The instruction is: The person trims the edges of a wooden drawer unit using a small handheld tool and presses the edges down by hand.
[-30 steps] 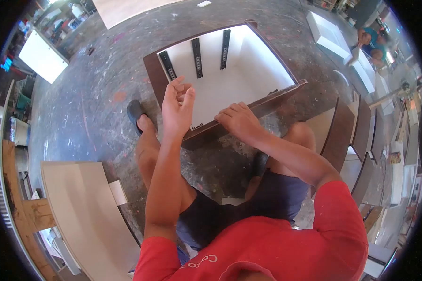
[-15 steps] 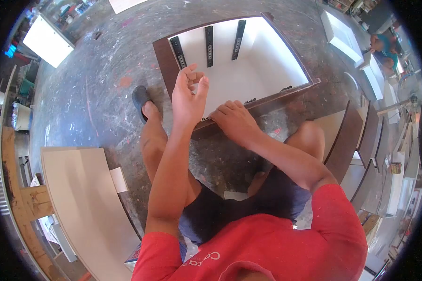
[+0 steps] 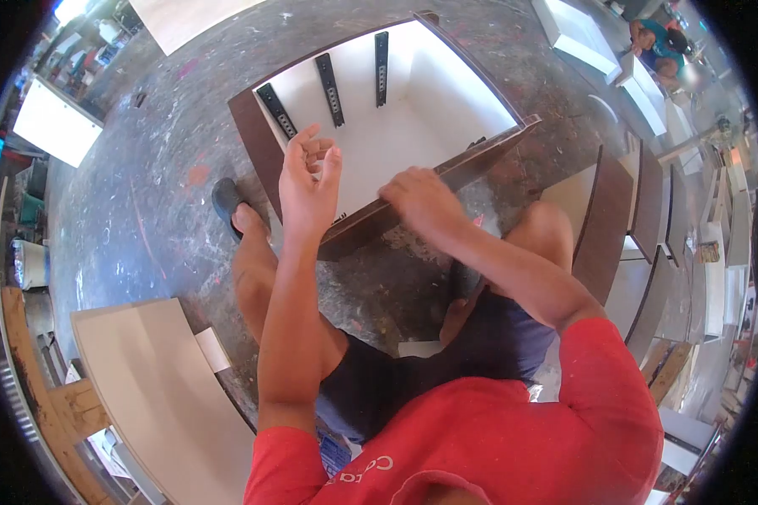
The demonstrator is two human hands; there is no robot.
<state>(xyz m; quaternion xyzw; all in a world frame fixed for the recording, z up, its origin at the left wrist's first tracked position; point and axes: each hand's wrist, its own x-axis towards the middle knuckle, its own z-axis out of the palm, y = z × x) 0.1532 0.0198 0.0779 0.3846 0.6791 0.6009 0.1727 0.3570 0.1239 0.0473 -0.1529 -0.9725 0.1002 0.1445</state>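
Note:
A dark brown cabinet (image 3: 248,139) with a white interior lies on the floor in front of me, its open side up. Three black drawer slides (image 3: 330,89) run along its far inner wall. My left hand (image 3: 309,185) is raised over the cabinet's near left part, palm turned inward, fingers loosely curled but apart, holding nothing visible. My right hand (image 3: 421,199) rests at the cabinet's near edge, back up, its fingers bent over the brown rim and their tips partly hidden. More slide hardware shows along the near wall beside that hand.
A beige panel (image 3: 156,379) lies at the lower left beside a wooden beam (image 3: 76,406). Brown-fronted drawers (image 3: 602,227) stand at the right. White drawer boxes (image 3: 574,38) lie at the upper right, near another person (image 3: 661,46). A white panel (image 3: 57,122) is at the upper left.
The view has swung, shifting the cabinet left and up in the frame since half a second ago. My left hand stays raised and my right hand remains at the near rim.

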